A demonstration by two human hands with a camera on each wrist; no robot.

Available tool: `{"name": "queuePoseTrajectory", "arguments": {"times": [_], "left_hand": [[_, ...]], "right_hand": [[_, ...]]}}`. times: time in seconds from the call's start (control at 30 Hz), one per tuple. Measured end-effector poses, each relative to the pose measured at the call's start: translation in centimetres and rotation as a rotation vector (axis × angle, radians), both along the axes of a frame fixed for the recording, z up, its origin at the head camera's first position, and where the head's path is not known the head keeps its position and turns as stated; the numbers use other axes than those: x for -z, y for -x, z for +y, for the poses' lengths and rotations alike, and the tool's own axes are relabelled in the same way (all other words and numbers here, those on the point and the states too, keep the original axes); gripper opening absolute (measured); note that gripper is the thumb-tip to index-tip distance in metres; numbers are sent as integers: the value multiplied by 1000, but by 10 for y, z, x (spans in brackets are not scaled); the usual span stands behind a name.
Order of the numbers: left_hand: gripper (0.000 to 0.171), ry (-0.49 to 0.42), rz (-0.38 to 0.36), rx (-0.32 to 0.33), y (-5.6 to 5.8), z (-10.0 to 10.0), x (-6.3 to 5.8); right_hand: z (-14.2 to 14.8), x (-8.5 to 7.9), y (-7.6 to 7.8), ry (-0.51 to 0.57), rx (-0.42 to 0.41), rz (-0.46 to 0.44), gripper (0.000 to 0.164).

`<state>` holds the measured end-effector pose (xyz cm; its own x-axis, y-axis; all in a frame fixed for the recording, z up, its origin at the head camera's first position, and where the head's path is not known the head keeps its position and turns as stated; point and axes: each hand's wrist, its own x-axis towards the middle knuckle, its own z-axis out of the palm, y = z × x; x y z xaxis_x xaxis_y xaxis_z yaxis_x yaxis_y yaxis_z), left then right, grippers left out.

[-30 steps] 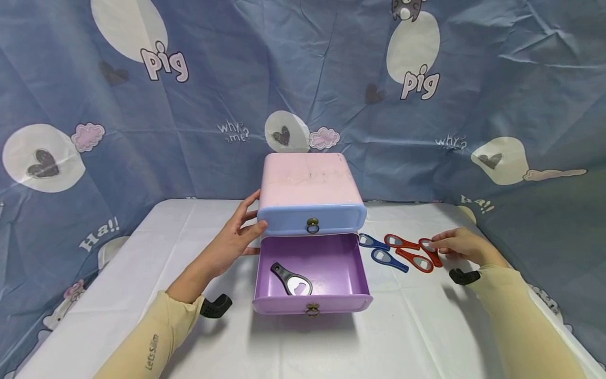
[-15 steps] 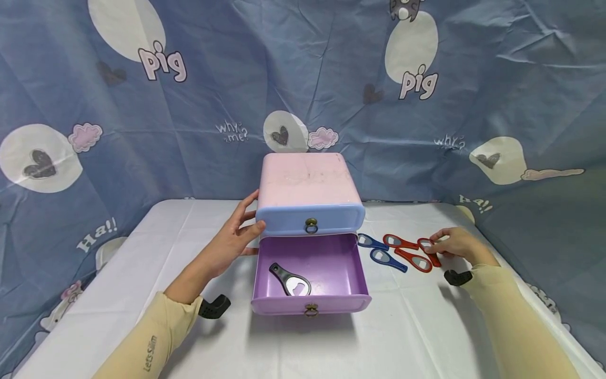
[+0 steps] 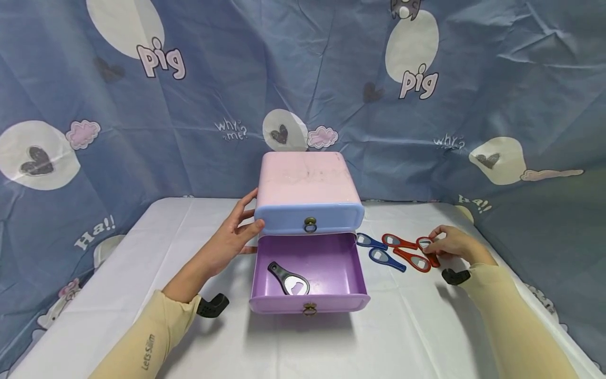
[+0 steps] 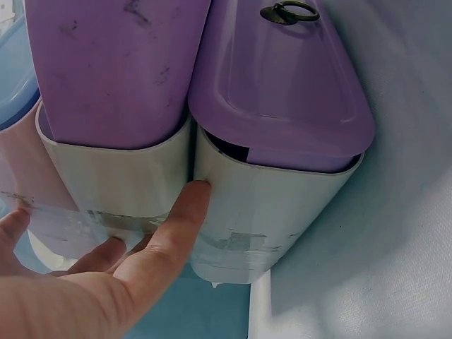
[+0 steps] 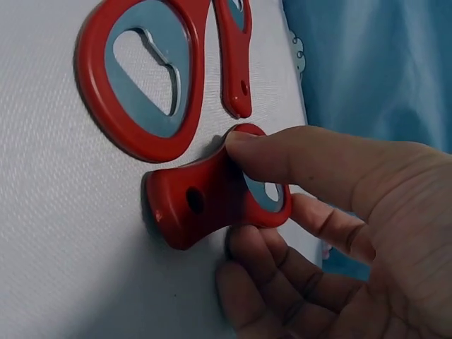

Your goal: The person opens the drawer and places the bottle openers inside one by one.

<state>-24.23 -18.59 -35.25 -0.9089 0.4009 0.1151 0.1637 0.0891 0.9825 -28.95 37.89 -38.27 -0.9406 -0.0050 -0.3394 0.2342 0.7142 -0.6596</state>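
Note:
My right hand pinches a red bottle opener on the white cloth. In the right wrist view the thumb lies over its head, with fingers below the near edge and the handle pointing away from the palm. My left hand rests against the left side of a stacked drawer unit, fingers spread and thumb at the blue front. In the left wrist view its fingertips touch the pale casing. The purple drawer stands pulled out, holding a black bottle opener.
Two more red bottle openers and two blue ones lie between the drawer unit and my right hand. The blue top drawer is closed. Below the pulled-out one, a lower purple drawer shows in the left wrist view. Patterned blue fabric hangs behind.
My right hand has moved slightly left, its fingers coming in around the red bottle opener. The left hand stays at the drawer unit, and the head view has shifted slightly.

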Motion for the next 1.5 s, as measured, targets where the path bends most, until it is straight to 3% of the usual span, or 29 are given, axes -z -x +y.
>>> {"name": "queuePoseTrajectory", "arguments": {"times": [0.5,0.73,1.17,1.5], "left_hand": [[74,5,7,7,0,-1,1],[74,9,7,8,1,-2,2],[73,17,13,4,1,-2,1],[74,18,8,4,1,-1,1]], "right_hand": [[8,1,-2,125,12,14,48],[15,1,-2,133,6,7,52],[11,-18,-10,137,-14,60,55],[9,-28,-7,152,-28,92,58]]}}
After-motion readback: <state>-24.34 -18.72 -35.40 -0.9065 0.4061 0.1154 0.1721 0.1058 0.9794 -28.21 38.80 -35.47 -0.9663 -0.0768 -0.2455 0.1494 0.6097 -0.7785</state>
